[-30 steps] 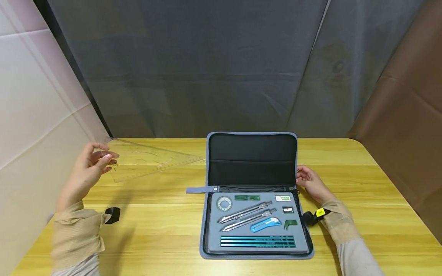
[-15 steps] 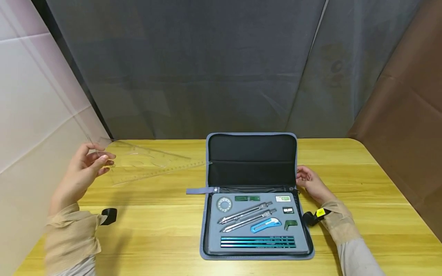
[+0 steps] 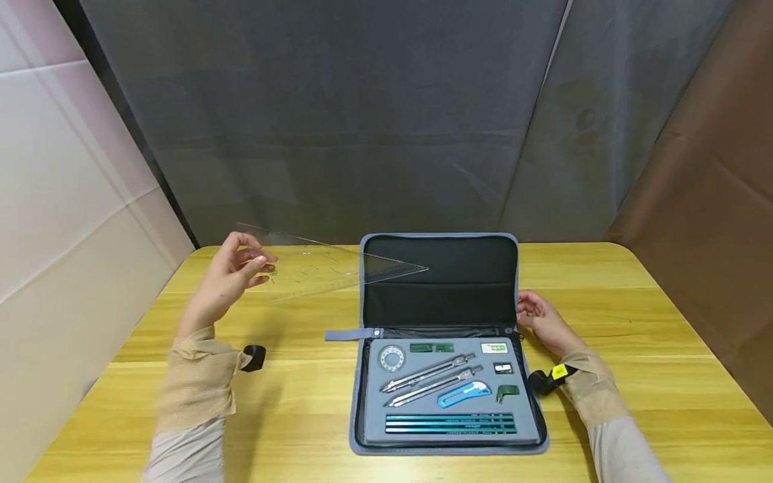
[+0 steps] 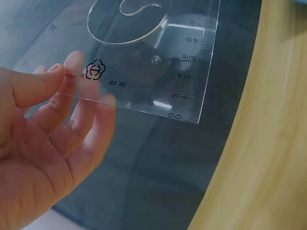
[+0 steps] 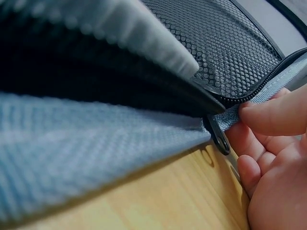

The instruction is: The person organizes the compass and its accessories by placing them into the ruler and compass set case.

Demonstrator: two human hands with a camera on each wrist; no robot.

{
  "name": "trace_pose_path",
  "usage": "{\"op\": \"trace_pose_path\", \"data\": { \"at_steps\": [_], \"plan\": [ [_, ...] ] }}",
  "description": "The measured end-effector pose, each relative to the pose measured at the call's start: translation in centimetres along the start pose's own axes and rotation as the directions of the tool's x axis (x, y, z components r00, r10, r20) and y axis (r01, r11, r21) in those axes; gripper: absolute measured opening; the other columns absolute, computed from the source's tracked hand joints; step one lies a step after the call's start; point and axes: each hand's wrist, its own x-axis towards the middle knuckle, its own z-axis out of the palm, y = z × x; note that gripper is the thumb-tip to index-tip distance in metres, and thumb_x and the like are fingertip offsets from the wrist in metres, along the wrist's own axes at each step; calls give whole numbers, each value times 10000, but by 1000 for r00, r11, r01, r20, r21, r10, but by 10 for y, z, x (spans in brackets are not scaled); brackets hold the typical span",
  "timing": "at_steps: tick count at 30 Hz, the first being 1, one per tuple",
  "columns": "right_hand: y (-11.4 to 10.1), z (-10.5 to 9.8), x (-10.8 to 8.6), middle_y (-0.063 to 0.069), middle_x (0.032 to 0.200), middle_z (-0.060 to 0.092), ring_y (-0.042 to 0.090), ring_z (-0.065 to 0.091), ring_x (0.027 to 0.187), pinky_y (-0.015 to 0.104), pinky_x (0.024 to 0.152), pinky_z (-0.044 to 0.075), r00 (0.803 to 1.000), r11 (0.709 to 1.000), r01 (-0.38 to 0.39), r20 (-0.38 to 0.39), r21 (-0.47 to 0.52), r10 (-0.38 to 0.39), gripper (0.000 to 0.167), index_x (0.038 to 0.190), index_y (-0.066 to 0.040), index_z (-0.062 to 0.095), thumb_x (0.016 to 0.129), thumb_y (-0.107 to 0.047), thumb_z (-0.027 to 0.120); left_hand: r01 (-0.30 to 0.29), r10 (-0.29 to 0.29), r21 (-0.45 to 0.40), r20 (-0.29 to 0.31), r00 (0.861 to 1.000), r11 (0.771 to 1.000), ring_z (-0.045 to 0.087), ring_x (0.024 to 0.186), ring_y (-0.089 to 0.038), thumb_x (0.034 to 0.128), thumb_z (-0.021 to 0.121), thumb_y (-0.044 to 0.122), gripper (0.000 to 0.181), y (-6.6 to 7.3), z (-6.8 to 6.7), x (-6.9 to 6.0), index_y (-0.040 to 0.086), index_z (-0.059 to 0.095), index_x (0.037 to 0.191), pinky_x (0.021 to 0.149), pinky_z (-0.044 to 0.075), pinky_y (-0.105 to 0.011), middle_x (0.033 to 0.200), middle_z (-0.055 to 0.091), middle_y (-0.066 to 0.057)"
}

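Note:
A clear plastic set square (image 3: 326,268) is in the air left of centre in the head view, pinched near its short edge by my left hand (image 3: 226,278). Its pointed end overlaps the raised lid of a blue-grey zip case (image 3: 441,305). Close up, the left wrist view has the thumb on one face of the set square (image 4: 139,86) beside a printed logo, fingers behind. At the case's right side, my right hand (image 3: 546,325) pinches the fabric edge near the hinge, next to the zip pull (image 5: 219,136) in the right wrist view.
The case's grey insert (image 3: 417,402) bears two compasses (image 3: 429,372), a blue utility knife (image 3: 464,394), a round dial-like piece (image 3: 392,357), several pencils (image 3: 449,423) and small green items. A strap (image 3: 347,333) sticks out left. Dark cloth (image 3: 362,134) hangs behind the wooden table (image 3: 302,416).
My left hand drifted slightly left, then moved right and a little up with the set square, whose tip now overlaps the lid. The right hand and case stay put.

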Motion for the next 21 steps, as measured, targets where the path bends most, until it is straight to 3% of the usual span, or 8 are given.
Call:
{"op": "trace_pose_path", "data": {
  "at_steps": [7,10,13,15,21],
  "plan": [
    [-1,0,-1,-56,768,516,52,476,700,159,645,404,1000,1000,-4,-8,-6,4,281,1058,94,427,793,185,439,-6,6,61,8,1000,998,575,920,-143,954,427,121,90,1,27,23,91,367,1014,765,501,-212,1000,567,11],
    [-2,0,-1,-49,773,512,55,471,702,161,648,404,1000,1000,-12,-14,-19,12,291,1079,124,401,796,180,443,1,-1,57,8,1000,998,577,948,-212,948,434,104,120,3,41,34,51,355,1022,813,507,-298,1007,568,-24],
    [-1,1,-1,-45,777,514,56,473,702,165,648,409,1000,999,-19,-17,-26,18,291,1079,118,403,797,179,444,8,-8,46,13,1000,999,577,966,-273,937,454,82,166,4,55,43,12,345,1041,851,490,-399,1018,566,-93],
    [-1,2,-1,-43,777,514,55,471,702,164,647,408,1000,999,-21,-20,-27,21,294,1081,117,403,797,181,444,11,-11,35,15,1000,999,586,947,-246,927,471,67,196,5,63,48,-9,342,1054,865,474,-443,1030,561,-151],
    [0,3,-2,-43,769,512,54,471,696,163,642,406,999,999,-31,-29,-17,30,289,1069,118,402,791,191,438,15,-15,11,9,1000,1000,586,932,-259,907,502,36,208,7,84,60,-16,358,1049,861,474,-457,1075,544,-256]
  ]
}}
